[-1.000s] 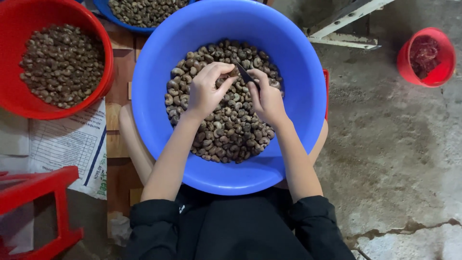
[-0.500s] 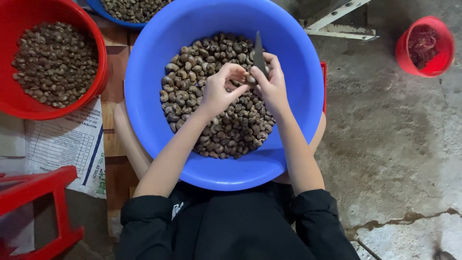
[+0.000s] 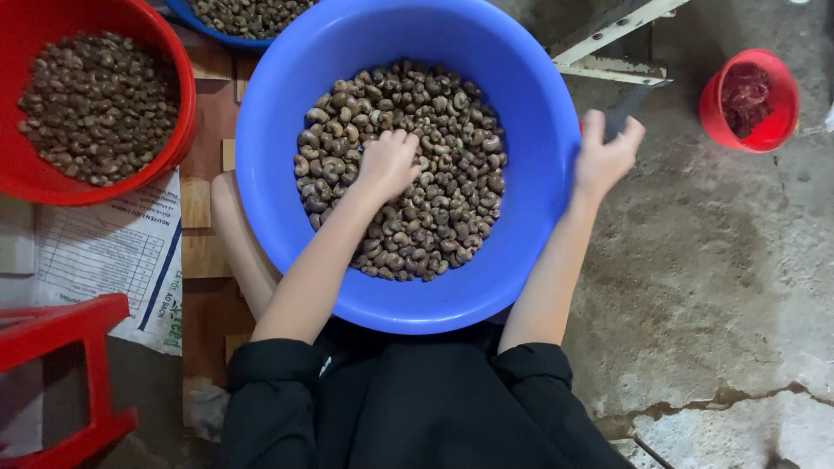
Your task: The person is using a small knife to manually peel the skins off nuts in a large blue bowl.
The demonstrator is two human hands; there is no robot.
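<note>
Your hands have parted since half a second ago: your left hand [image 3: 388, 163] now rests fingers-down on the brown nuts [image 3: 452, 200] heaped in the blue basin [image 3: 269, 174] on your lap, whether closed on one you cannot tell, while your right hand [image 3: 605, 156] has swung outside the rim, gripping a dark blade [image 3: 624, 108] over the concrete floor [image 3: 721, 260].
</note>
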